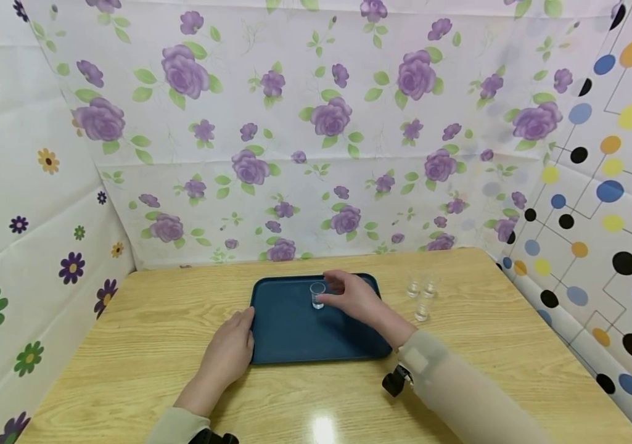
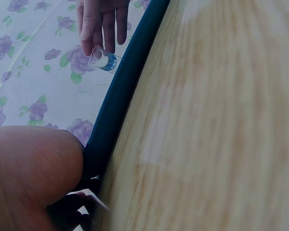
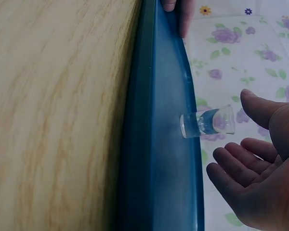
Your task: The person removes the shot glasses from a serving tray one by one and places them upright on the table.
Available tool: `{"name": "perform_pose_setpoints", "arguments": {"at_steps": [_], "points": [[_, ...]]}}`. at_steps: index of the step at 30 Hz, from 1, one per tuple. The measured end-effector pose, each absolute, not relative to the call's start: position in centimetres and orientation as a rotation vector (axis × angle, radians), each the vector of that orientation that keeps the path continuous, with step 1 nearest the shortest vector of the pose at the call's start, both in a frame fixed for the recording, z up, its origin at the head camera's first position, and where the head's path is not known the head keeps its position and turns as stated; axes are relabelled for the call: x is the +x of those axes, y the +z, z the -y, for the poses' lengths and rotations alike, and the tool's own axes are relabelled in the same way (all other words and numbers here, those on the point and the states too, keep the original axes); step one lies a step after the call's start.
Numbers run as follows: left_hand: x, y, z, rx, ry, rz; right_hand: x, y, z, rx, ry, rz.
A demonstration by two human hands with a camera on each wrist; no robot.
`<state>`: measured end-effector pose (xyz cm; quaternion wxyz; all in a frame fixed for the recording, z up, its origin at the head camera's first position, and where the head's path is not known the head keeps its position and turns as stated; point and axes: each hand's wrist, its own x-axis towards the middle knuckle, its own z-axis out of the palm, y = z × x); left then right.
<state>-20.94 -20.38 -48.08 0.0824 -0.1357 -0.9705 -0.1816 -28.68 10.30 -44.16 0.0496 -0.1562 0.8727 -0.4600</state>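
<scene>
A small clear shot glass (image 1: 318, 296) stands upright on a dark blue rectangular tray (image 1: 293, 339). Around its right side, my right hand (image 1: 356, 299) has thumb and fingers spread apart. In the right wrist view a gap shows between that hand (image 3: 265, 159) and the glass (image 3: 209, 121). My left hand (image 1: 228, 346) holds the tray's left edge; up close in the left wrist view its thumb (image 2: 36, 168) lies against the tray rim (image 2: 108, 115), while the fingers beneath are mostly hidden.
Three more clear shot glasses (image 1: 422, 308) stand grouped on the wooden table (image 1: 177, 320), right of the tray. Patterned cloths surround the table, with the floral one (image 1: 293, 123) behind it and a dotted one (image 1: 599, 246) at the right.
</scene>
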Motion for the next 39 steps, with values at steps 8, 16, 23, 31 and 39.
{"name": "perform_pose_setpoints", "arguments": {"at_steps": [8, 16, 23, 31, 39], "points": [[-20.7, -48.1, 20.3, -0.395, -0.556, 2.905, -29.2, -45.1, -10.0, -0.469, -1.394, -2.643], [-20.7, -48.2, 20.3, -0.389, -0.561, 2.908, -29.3, -45.6, -9.7, -0.459, -1.372, -2.661], [-20.7, -48.2, 20.4, -0.389, -0.549, 2.911, -29.3, -45.8, -9.6, -0.467, -1.403, -2.65], [-20.9, -48.2, 20.4, -0.388, -0.558, 2.916, -29.5, -45.8, -9.3, -0.455, -1.406, -2.665], [-20.9, -48.0, 20.4, -0.404, -0.534, 2.9, -29.5, -45.5, -9.0, -0.477, -1.371, -2.7]]}}
